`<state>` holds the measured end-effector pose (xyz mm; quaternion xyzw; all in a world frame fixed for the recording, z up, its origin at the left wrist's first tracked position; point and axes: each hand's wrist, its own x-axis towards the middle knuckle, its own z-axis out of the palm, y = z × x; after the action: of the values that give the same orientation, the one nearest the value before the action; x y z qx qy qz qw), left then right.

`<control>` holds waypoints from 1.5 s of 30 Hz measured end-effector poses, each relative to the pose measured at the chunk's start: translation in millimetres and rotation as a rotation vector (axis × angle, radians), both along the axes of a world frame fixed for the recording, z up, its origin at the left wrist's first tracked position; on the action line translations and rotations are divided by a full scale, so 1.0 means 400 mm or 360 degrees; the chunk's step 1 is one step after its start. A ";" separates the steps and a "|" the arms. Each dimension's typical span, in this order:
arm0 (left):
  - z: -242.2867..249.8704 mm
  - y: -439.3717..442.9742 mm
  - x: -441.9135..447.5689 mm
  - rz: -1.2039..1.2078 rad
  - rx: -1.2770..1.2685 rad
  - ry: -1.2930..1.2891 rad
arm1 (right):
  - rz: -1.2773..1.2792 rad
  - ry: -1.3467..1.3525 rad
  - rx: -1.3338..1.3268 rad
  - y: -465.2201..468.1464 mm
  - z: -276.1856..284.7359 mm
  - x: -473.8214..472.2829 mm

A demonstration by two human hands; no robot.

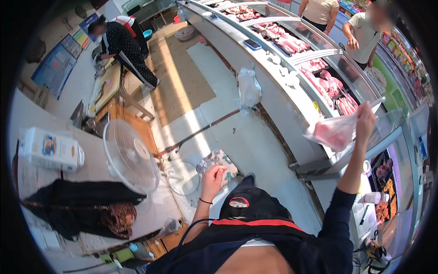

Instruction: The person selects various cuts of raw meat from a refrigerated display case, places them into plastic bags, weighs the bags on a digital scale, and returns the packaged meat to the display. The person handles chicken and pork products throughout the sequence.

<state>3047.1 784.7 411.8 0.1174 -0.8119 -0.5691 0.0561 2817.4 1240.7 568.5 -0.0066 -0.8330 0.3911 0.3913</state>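
Observation:
My right hand (366, 118) grips the top of a clear plastic bag with pink raw meat (330, 135) in it. The bag hangs over the near end of the white counter (291, 99), beside the glass-covered meat display case (342, 51). My left hand (214, 176) is loosely curled in front of my body with nothing visible in it, above a patterned stool top or pad (226, 161); it cannot be told whether they touch. Trays of raw meat (291, 42) lie inside the case.
A white fan (131, 154) stands at the left. A co-worker (128, 51) bends over a wooden work table (111, 82). Two people (362, 37) stand beyond the case. A phone (253, 44) lies on the counter; a filled plastic bag (249, 87) hangs on its side. Jars (373, 197) stand at right.

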 end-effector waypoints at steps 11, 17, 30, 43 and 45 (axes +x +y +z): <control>0.032 -0.109 -0.615 -0.0520 -0.1331 -0.0006 | -0.0368 -0.0177 -0.0073 0.440 0.034 -0.848; -0.114 -0.072 -0.861 -0.0588 -0.1315 -0.0608 | -0.0073 0.0147 -0.0928 0.735 -0.054 -1.312; -0.257 0.047 -1.391 -0.0695 -0.0466 -0.0595 | -0.0525 0.0254 -0.0675 0.795 -0.279 -1.748; -0.724 -0.518 -1.432 -0.0083 0.0235 -0.0921 | 0.0519 -0.0835 0.0339 -0.427 -0.634 -1.774; -0.754 -0.679 -1.426 0.0009 0.0067 -0.0723 | 0.0342 -0.1010 0.0244 -0.599 -0.669 -1.766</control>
<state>2476.5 513.0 110.4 0.2460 -0.7913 -0.5447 -0.1290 2111.0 1001.0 301.0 -0.0105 -0.9361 0.3448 0.0686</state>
